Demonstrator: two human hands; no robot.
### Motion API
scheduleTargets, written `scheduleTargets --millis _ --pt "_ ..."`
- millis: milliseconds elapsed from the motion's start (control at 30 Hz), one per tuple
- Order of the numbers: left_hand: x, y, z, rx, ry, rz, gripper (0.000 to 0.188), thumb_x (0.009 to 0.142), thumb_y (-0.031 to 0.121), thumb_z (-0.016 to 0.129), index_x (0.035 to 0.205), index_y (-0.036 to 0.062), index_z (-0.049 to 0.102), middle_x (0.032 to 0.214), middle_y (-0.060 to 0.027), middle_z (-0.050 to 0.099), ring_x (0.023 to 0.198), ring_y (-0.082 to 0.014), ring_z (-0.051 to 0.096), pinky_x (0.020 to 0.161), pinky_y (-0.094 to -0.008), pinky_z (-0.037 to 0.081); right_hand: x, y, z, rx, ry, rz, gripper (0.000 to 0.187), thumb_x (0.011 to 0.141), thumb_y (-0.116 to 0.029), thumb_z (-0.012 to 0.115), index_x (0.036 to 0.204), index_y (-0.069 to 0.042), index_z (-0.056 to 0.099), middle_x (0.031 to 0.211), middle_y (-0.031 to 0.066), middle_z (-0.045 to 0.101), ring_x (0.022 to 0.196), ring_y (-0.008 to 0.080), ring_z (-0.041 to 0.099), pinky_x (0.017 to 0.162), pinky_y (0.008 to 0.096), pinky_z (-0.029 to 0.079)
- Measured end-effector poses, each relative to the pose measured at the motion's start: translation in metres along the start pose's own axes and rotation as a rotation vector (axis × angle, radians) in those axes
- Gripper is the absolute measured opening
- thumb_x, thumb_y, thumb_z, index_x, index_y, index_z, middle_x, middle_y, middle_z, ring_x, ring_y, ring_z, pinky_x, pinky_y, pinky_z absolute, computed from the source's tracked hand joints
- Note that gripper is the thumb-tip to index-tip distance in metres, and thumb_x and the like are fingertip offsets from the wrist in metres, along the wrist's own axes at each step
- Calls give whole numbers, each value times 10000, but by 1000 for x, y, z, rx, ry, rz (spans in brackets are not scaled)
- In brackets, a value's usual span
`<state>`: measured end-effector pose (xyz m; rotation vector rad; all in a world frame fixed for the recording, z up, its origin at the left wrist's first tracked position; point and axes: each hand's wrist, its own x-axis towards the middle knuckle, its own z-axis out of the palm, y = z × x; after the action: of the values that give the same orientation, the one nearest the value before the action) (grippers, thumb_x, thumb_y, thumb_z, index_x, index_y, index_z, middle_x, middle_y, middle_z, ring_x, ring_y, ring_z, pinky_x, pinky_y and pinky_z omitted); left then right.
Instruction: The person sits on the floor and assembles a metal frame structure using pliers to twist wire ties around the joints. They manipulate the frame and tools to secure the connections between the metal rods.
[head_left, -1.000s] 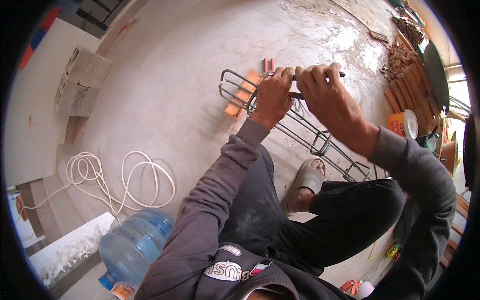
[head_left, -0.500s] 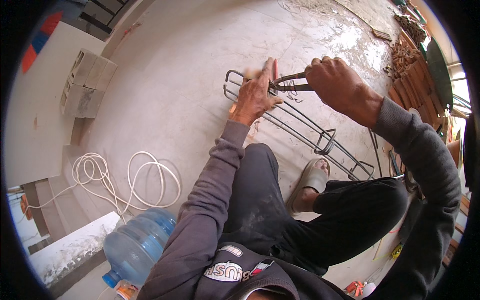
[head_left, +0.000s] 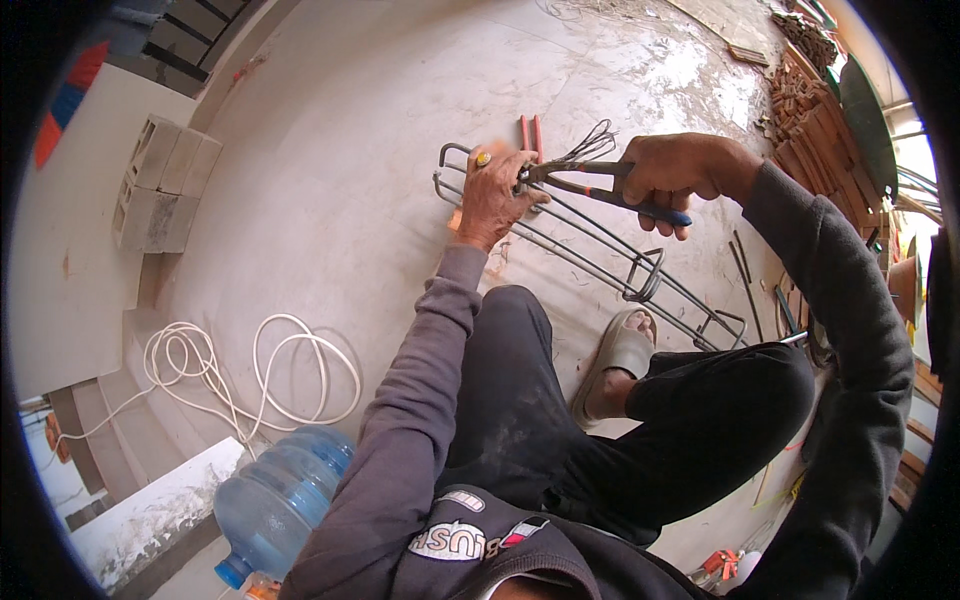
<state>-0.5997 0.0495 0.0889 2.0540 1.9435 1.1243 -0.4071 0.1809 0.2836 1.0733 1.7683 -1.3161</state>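
A long cage of thin steel rebar (head_left: 575, 257) with bent stirrups slants from the upper middle toward my right foot. My left hand (head_left: 490, 198) is closed around its upper left end, a yellow ring on one finger. From the right, my right hand (head_left: 672, 180) grips pincers (head_left: 590, 181) with dark, partly blue handles. Their jaws meet the cage right beside my left fingers; what they bite on is hidden. A bundle of thin tie wires (head_left: 592, 143) fans out beyond the jaws, its near end hidden at my left hand. Two red bars (head_left: 531, 137) show just past that hand.
Grey hollow blocks (head_left: 165, 185) stand at left. A white cable (head_left: 265, 350) lies coiled above a large blue water bottle (head_left: 285, 490). Stacked bricks (head_left: 815, 165) line the far right, with loose rods (head_left: 745, 280) nearer. My sandalled foot (head_left: 620, 355) is beside the cage.
My right hand has turned over and lowered its wrist angle, so the pincers' blue handle now shows. The wire bundle has come into sight. My left hand's fingers have curled in.
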Motion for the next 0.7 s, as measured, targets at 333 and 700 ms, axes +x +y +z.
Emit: scheduleTargets --millis 333,700 --pt "17 41 19 71 106 -3 696 727 250 823 1308 -9 541 1285 -173 593 1158 -341 596 1011 -490 434 -14 -35 19 -274 189 -99 268 815 -135 609 894 121 602 704 206 680 569 256 699 480 382 568" --pt "39 59 11 -76 46 -168 492 659 179 876 1061 17 643 846 -154 691 833 -357 678 752 -462 527 -1 9 63 -1987 1324 -319 360 902 -244 596 1179 -14 591 1003 58 550 948 194 519 924 408 449"
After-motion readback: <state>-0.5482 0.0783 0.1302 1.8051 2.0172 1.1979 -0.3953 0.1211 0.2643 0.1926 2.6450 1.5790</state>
